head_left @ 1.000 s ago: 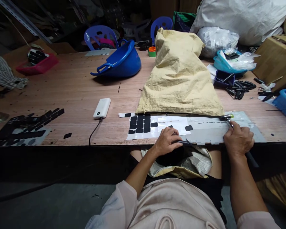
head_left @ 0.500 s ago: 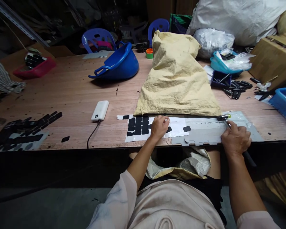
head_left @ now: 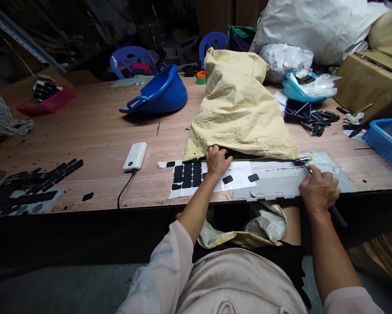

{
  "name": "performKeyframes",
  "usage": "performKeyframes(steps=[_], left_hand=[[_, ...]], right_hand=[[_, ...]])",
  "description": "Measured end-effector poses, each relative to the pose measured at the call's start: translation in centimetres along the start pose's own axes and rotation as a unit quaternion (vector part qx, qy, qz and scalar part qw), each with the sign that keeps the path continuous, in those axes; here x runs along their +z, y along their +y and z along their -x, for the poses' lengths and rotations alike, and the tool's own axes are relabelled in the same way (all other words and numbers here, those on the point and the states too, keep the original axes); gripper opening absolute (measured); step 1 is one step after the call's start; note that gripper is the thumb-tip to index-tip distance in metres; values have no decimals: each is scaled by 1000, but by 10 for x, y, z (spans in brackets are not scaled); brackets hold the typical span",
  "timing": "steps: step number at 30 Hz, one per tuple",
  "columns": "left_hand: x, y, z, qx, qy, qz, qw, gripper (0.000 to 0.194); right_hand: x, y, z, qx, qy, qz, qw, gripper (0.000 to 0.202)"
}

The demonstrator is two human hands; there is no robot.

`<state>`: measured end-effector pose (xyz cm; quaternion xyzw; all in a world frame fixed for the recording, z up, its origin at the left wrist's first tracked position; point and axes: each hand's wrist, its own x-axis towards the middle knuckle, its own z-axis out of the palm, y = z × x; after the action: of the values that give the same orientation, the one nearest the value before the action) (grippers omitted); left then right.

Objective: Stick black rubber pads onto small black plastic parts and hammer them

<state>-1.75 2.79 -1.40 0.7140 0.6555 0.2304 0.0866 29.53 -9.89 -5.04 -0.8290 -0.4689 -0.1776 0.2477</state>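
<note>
My left hand (head_left: 218, 162) is at the mouth of a yellow woven sack (head_left: 240, 104), fingers apart and reaching under its raised edge. The fingertips are partly hidden there. Beneath that wrist lies a white sheet (head_left: 241, 170) bearing rows of black rounded stickers (head_left: 187, 174). Two loose black stickers, one of them a rounded piece (head_left: 253, 177), rest toward the sheet's right end. My right hand (head_left: 319, 187) is closed around the handle of a small hammer (head_left: 302, 161). The hammer's head rests over a grey taped board (head_left: 281, 183).
A white power bank (head_left: 135, 156) with a black cable lies left of the sheet. Behind it a blue basin (head_left: 163, 91) is tipped on its side. Black parts (head_left: 322, 120), a teal basket (head_left: 308, 89) and a blue tray (head_left: 387, 137) are at the right; black strips (head_left: 52, 179) lie far left.
My left hand has moved forward from the sheet to the sack's mouth, and the sack's front edge has lifted there. My right hand still holds the hammer. The view has shifted slightly.
</note>
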Motion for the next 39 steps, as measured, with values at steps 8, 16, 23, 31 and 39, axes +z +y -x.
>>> performKeyframes(steps=[8, 16, 23, 31, 39], left_hand=[[-10, 0, 6, 4, -46, 8, 999, 5], [-24, -18, 54, 75, -132, 112, 982, 8], [-5, -11, 76, 122, -165, 172, 964, 17], [3, -22, 74, 144, -123, 204, 960, 24], [5, -14, 75, 157, -151, 166, 962, 19]], right_hand=[[1, 0, 0, -9, 15, 11, 1000, 39], [2, 2, 0, 0, 2, -13, 1000, 41], [-8, -4, -1, 26, -50, -2, 998, 45], [-5, 12, -7, 6, -5, -69, 998, 43], [-50, -30, 45, -52, -66, -293, 953, 43]])
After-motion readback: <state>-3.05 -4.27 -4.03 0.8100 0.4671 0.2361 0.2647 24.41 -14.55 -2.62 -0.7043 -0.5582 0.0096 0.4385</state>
